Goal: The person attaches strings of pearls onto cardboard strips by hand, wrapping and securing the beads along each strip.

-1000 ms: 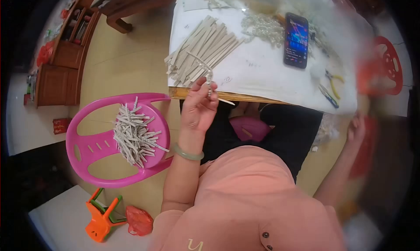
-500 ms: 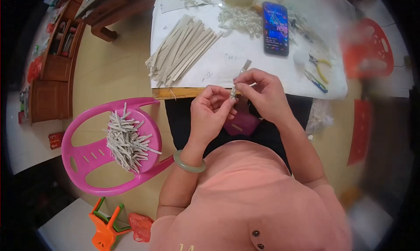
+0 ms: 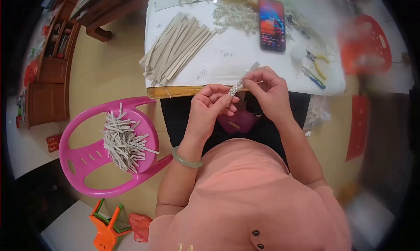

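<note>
A narrow greyish strip wrapped with small pearly beads point(image 3: 235, 90) is held between my two hands over the table's front edge. My left hand point(image 3: 213, 103) pinches its lower end between thumb and fingers. Higher up, my right hand point(image 3: 267, 88) has thumb and forefinger closed around the upper part, and the bare tip sticks out past the fingers. On the table lie a pile of plain flat strips point(image 3: 177, 49) and a heap of clear and pearly beads point(image 3: 236, 19). Many short wrapped strips point(image 3: 126, 141) are heaped on a pink chair.
A lit phone point(image 3: 271, 25) lies behind my hands on the white-covered table point(image 3: 218, 63). Yellow-handled pliers point(image 3: 321, 65) and blue-green cutters point(image 3: 313, 77) sit at the right. The pink chair point(image 3: 87, 152) stands left, a red chair point(image 3: 365, 45) right, and an orange small chair point(image 3: 105, 233) lower left.
The beaded strip has tilted further to the right. My right hand has shifted slightly right, and the phone screen shows a different picture. The whole view has moved a little.
</note>
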Demonstrator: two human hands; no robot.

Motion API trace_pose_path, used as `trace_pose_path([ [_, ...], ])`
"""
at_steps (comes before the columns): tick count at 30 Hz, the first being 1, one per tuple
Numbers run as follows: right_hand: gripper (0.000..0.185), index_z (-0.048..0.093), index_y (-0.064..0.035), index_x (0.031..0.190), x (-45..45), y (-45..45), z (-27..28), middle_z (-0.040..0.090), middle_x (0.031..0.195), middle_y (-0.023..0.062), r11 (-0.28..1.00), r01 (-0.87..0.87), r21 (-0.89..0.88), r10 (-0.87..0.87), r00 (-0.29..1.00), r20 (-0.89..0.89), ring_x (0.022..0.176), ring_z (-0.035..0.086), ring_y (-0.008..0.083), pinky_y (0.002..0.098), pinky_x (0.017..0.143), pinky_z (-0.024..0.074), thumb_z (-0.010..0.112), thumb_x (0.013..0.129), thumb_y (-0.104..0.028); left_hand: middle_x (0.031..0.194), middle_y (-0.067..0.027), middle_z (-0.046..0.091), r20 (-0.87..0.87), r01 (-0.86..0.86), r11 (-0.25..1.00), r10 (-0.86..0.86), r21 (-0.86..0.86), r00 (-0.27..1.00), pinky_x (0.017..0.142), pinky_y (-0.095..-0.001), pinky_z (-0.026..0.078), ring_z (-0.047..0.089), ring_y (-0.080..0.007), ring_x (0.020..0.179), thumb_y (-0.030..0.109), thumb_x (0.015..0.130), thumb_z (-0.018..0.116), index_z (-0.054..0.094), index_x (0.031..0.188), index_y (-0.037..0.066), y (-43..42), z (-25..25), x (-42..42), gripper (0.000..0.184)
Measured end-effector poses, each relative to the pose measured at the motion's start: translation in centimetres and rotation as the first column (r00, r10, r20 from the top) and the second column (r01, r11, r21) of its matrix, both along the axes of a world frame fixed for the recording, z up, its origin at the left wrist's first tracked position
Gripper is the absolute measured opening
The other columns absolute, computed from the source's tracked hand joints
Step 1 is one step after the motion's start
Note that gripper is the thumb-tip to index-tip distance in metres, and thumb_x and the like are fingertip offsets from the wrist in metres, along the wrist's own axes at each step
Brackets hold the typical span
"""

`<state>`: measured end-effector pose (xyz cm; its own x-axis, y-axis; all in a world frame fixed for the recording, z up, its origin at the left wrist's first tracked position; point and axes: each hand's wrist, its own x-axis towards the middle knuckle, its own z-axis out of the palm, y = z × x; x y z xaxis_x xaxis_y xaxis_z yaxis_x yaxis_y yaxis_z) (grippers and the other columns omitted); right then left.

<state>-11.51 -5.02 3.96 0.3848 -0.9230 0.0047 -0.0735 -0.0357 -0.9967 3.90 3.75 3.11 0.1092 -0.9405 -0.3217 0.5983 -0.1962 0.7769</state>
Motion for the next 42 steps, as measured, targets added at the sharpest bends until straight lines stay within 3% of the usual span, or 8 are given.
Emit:
trace_pose_path([
  [6, 0.009, 0.066, -0.0014, 0.086, -0.8, 0.7, 0.5, 0.06, 0.082, 0.0062, 0.977, 0.035, -0.208, -0.068, 0.986, -0.153, 0.07, 0.058, 0.0113, 0.0236, 0.063, 0.0472, 0.068, 0.077, -0.003, 0.088, -0.0159, 0.066, 0.09, -0.067, 0.998, 0.069, -0.022, 0.994, 0.06, -0.0238, 0.051, 0.063, -0.0151, 0.068, 0.004, 0.087, 0.061, 0.054, 0.103, -0.002, 0.0, -0.4, -0.3, 0.019],
  [25, 0.007, 0.065, -0.0007, 0.084, -0.9, 1.2, 0.7, 0.062, 0.076, 0.0048, 0.988, -0.134, -0.078, 0.108, 0.958, -0.267, 0.064, 0.058, 0.0099, 0.0233, 0.061, 0.0466, 0.068, 0.077, -0.001, 0.085, -0.0127, 0.066, 0.161, -0.035, 0.999, 0.033, 0.009, 0.986, 0.058, -0.0228, 0.051, 0.062, -0.0133, 0.066, 0.002, 0.086, 0.061, 0.056, 0.1, -0.002, -0.2, -0.6, -0.8, 0.016],
  [28, 0.007, 0.064, -0.0001, 0.085, -1.1, 0.8, 0.2, 0.062, 0.077, 0.0028, 0.985, -0.171, 0.037, 0.175, 0.961, -0.213, 0.067, 0.058, 0.0083, 0.0226, 0.062, 0.047, 0.068, 0.079, -0.001, 0.083, -0.0119, 0.066, 0.149, 0.007, 0.999, -0.014, 0.045, 0.989, 0.056, -0.0225, 0.05, 0.061, -0.0132, 0.064, 0.003, 0.086, 0.061, 0.056, 0.1, -0.002, -0.2, -0.8, -0.6, 0.016],
  [29, 0.008, 0.064, -0.0001, 0.087, -1.2, 0.5, -0.2, 0.062, 0.078, 0.0021, 0.958, -0.166, 0.234, 0.163, 0.986, 0.033, 0.068, 0.057, 0.0073, 0.0219, 0.062, 0.0463, 0.068, 0.08, -0.002, 0.083, -0.0119, 0.066, 0.149, 0.006, 0.999, -0.013, 0.045, 0.989, 0.056, -0.0225, 0.05, 0.061, -0.0132, 0.064, 0.003, 0.086, 0.061, 0.056, 0.1, -0.002, -0.2, -1.1, -0.4, 0.016],
  [30, 0.009, 0.063, -0.0002, 0.088, -1.4, 0.3, -0.8, 0.062, 0.079, 0.0014, 0.886, -0.203, 0.416, 0.093, 0.959, 0.269, 0.069, 0.056, 0.0063, 0.0211, 0.062, 0.0456, 0.068, 0.081, -0.002, 0.083, -0.0117, 0.066, -0.029, 0.044, 0.997, -0.042, 0.062, 0.999, 0.056, -0.0225, 0.049, 0.06, -0.0131, 0.064, 0.004, 0.086, 0.06, 0.056, 0.101, -0.001, -0.1, -1.3, -0.1, 0.016],
  [33, 0.01, 0.061, -0.0011, 0.09, -1.7, 0.0, -2.7, 0.062, 0.079, 0.001, 0.798, -0.211, 0.564, -0.079, 0.892, 0.445, 0.068, 0.054, 0.0057, 0.0202, 0.061, 0.0438, 0.067, 0.082, -0.003, 0.085, -0.0119, 0.065, -0.358, 0.066, 0.996, -0.04, 0.062, 0.933, 0.057, -0.022, 0.049, 0.06, -0.0128, 0.065, 0.005, 0.086, 0.06, 0.057, 0.103, -0.001, -0.2, -1.8, 0.0, 0.017],
  [37, 0.007, 0.062, -0.0024, 0.089, -1.8, 1.2, -1.7, 0.061, 0.078, 0.0003, 0.871, -0.177, 0.459, 0.021, 0.946, 0.324, 0.066, 0.052, 0.0058, 0.0193, 0.061, 0.0425, 0.066, 0.083, -0.004, 0.088, -0.0121, 0.064, -0.607, -0.044, 0.997, 0.077, 0.069, 0.791, 0.06, -0.0222, 0.05, 0.06, -0.0127, 0.069, 0.004, 0.087, 0.059, 0.057, 0.106, 0.0, -0.2, -1.6, -0.6, 0.02],
  [42, 0.007, 0.061, -0.003, 0.09, -2.0, 0.4, -1.9, 0.06, 0.078, -0.0007, 0.81, -0.169, 0.561, -0.163, 0.855, 0.492, 0.065, 0.051, 0.0059, 0.0188, 0.061, 0.0423, 0.064, 0.085, -0.005, 0.087, -0.0103, 0.063, -0.503, 0.11, 0.994, -0.085, 0.021, 0.86, 0.06, -0.0219, 0.048, 0.059, -0.0131, 0.068, 0.005, 0.087, 0.059, 0.056, 0.112, 0.001, -0.3, -1.5, -2.0, 0.026],
])
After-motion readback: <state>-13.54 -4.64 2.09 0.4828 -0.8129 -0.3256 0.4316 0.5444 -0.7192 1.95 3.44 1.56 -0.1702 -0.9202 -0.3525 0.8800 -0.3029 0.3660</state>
